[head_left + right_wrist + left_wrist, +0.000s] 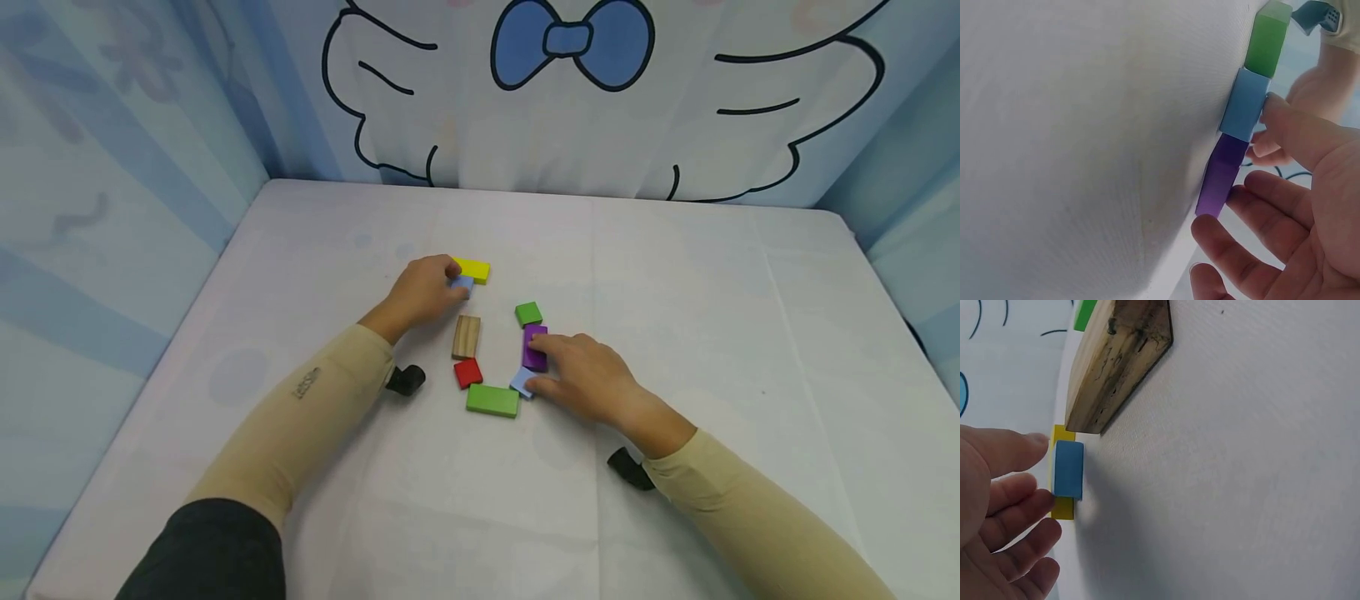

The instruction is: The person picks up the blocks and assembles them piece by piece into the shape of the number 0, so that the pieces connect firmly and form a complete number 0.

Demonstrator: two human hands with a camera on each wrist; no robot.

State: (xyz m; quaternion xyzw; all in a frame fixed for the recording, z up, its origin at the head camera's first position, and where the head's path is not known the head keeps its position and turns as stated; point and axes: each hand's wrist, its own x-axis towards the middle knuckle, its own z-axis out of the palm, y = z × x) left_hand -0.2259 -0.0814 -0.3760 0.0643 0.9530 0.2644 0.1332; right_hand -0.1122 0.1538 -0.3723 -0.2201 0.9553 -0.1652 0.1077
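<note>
Fingers [1232,253] apart on left hand [422,290] and right hand [588,375], I'm apparently aligning the purple rectangular block [533,352], which next calls for light nudging.

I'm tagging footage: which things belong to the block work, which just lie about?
Likely in use: yellow block, far blue block, wooden block, red block, long green block, near blue block, purple block, small green block.

Lying about: nothing loose seen; setting: tablecloth, curtain.
</note>
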